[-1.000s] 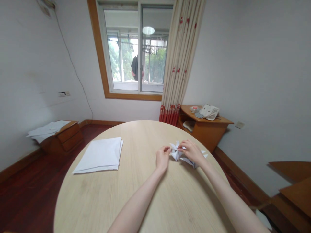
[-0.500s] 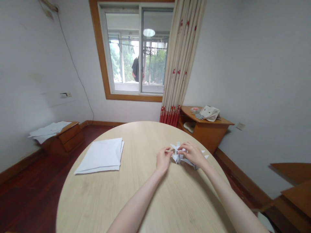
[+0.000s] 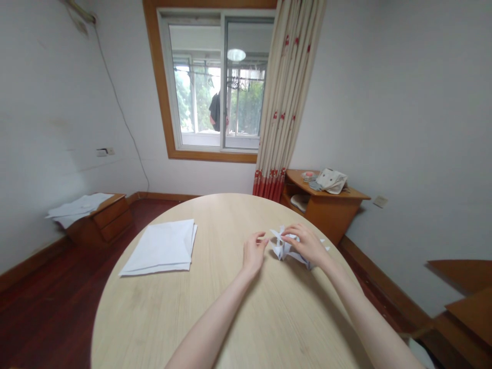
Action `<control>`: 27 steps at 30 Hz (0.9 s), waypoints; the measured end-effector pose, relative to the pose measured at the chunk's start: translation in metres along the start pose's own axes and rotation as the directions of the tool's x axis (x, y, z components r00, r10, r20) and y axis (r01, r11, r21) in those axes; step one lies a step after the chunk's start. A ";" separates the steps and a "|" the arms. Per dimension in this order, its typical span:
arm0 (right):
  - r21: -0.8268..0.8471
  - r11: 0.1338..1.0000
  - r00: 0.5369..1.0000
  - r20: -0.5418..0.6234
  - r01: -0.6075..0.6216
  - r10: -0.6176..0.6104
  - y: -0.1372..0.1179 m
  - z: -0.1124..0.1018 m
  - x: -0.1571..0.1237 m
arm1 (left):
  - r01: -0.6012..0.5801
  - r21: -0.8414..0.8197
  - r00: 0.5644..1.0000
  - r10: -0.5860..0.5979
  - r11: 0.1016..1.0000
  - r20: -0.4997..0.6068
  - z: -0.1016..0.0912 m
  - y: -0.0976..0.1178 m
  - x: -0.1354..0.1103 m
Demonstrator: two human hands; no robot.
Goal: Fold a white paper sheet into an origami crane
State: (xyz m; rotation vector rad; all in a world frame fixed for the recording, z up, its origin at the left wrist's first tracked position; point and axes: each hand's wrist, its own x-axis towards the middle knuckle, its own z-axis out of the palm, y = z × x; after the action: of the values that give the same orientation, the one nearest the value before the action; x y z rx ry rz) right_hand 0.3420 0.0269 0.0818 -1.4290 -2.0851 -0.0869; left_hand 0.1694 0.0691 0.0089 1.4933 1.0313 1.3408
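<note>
A small folded white paper figure with several pointed flaps sits on the round light-wood table, right of centre. My right hand rests on top of it, fingers curled and pinching its upper folds. My left hand lies just left of the figure, a short gap away, fingers loosely stretched toward it and holding nothing. A stack of white paper sheets lies flat on the table's left side, well away from both hands.
A wooden corner cabinet with a cloth bag on top stands behind the table at right. A low wooden drawer unit with papers stands at left. A window and a curtain are beyond. Dark red floor surrounds the table.
My left hand has drawn back slightly leftward from the paper figure and no longer touches it. My right hand stays on the figure.
</note>
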 end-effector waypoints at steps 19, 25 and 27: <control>0.703 0.710 0.978 -0.180 0.051 0.108 -0.115 0.091 0.063 | -0.207 0.355 0.887 0.328 0.912 -0.325 -0.185 0.039 -0.006; 0.814 0.579 0.965 -0.108 -0.052 0.239 -0.148 0.152 0.077 | -0.134 0.528 0.800 0.406 0.839 -0.442 -0.249 0.021 -0.017; 0.834 0.543 0.948 -0.088 -0.098 0.306 -0.160 0.172 0.079 | -0.093 0.572 0.776 0.420 0.815 -0.471 -0.265 0.013 -0.020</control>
State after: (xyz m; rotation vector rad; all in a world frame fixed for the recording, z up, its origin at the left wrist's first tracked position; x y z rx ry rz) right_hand 0.1091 0.0904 0.0259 -0.9652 -1.3967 0.7178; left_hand -0.0961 0.0642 0.0307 1.7049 1.7403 1.9057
